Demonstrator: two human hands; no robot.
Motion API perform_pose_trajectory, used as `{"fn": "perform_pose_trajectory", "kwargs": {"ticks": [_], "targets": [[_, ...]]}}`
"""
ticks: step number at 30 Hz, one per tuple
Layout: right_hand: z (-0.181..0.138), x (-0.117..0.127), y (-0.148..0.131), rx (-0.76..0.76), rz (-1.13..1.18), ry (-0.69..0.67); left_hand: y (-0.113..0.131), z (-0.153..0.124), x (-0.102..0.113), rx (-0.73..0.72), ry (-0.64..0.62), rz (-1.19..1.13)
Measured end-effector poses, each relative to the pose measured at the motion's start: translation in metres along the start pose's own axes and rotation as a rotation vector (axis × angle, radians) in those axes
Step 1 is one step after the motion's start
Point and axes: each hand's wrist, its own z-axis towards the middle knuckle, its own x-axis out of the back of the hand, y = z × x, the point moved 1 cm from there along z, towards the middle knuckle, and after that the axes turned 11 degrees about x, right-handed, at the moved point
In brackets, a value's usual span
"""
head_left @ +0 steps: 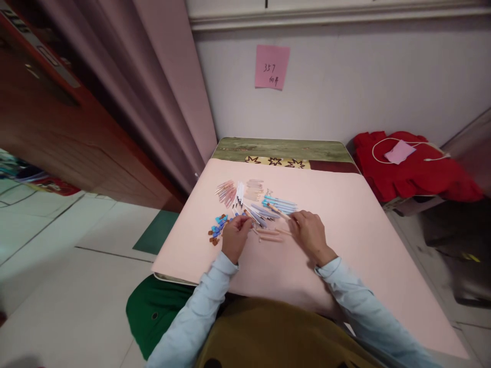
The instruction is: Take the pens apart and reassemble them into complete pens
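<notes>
My right hand [310,232] is closed around the end of a slim cream-coloured pen [279,210], its brownish tip pointing up and left. My left hand [237,237] is pinched beside the small blue and brown pieces [217,228]; whatever it holds is hidden. Between the hands lie grey-blue pen barrels [261,214] and a few pinkish barrels [270,238]. Light blue pens [282,204] fan out beyond my right hand. Farther back are white sticks with dark tips [240,191], a bundle of pink barrels [227,194] and pale clear pieces [254,190].
A pink sheet [368,255] covers most of the table, with its green wood-patterned far edge [276,147] showing. A pink note [272,67] is on the wall. Red cloth [406,179] with a white cable lies to the right. A green stool [153,312] is at lower left.
</notes>
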Motion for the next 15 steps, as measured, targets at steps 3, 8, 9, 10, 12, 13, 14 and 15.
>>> {"fn": "perform_pose_trajectory", "kwargs": {"ticks": [3,8,9,10,12,13,14,15], "targets": [[-0.004,0.011,-0.022,-0.039,0.375,0.065,0.005,-0.005,-0.02,0.148,-0.172,-0.254],[-0.009,0.014,-0.06,-0.264,1.219,-0.087,0.015,-0.014,-0.033,0.256,-0.346,-0.557],[-0.01,0.013,-0.064,-0.309,1.345,-0.13,0.016,-0.016,-0.032,0.273,-0.365,-0.571],[-0.012,0.012,-0.068,-0.351,1.449,-0.166,0.016,-0.018,-0.031,0.293,-0.379,-0.582],[-0.015,0.01,-0.072,-0.428,1.628,-0.23,0.014,-0.021,-0.027,0.336,-0.388,-0.597],[-0.018,0.009,-0.074,-0.458,1.716,-0.277,0.012,-0.023,-0.025,0.357,-0.389,-0.603],[-0.02,0.007,-0.075,-0.48,1.802,-0.337,0.01,-0.025,-0.023,0.374,-0.391,-0.611],[-0.023,0.005,-0.077,-0.498,1.88,-0.406,0.008,-0.026,-0.022,0.389,-0.395,-0.62]]}}
